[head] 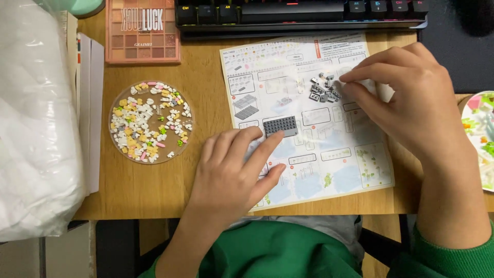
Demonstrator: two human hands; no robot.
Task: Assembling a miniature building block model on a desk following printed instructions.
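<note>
Left hand (231,170) lies flat and open in the lower middle of the frame, palm down on the instruction sheet (329,154), its forefinger stretched toward the grey studded plate (280,125) and touching that plate's lower edge. Nothing is clasped in it. The grey plate sits on the sheet near the centre of the frame, lying flat with its studs up.

Right hand (406,103) comes in from the right side of the frame and bends over the upper right part of the sheet. Its fingertips (346,78) are drawn together at the edge of a small heap of grey bricks (322,88), which lies on the sheet just above and to the right of the plate. The fingertips are pinched, but whether a brick sits between them cannot be told from this view.

The sheet is spread over a wooden bench (200,103). On the bench to the left of the sheet stands a round clear dish (151,122) full of tiny white, yellow, pink and green pieces. Above that, at the top of the frame, lies a pink eyeshadow palette (142,31), and beside it along the top edge a black keyboard (301,13). A crumpled white plastic bag (36,128) fills the left side of the frame. At the far right edge a second dish (481,139) with coloured pieces is partly cut off. Green sleeves (447,257) show at the bottom.
</note>
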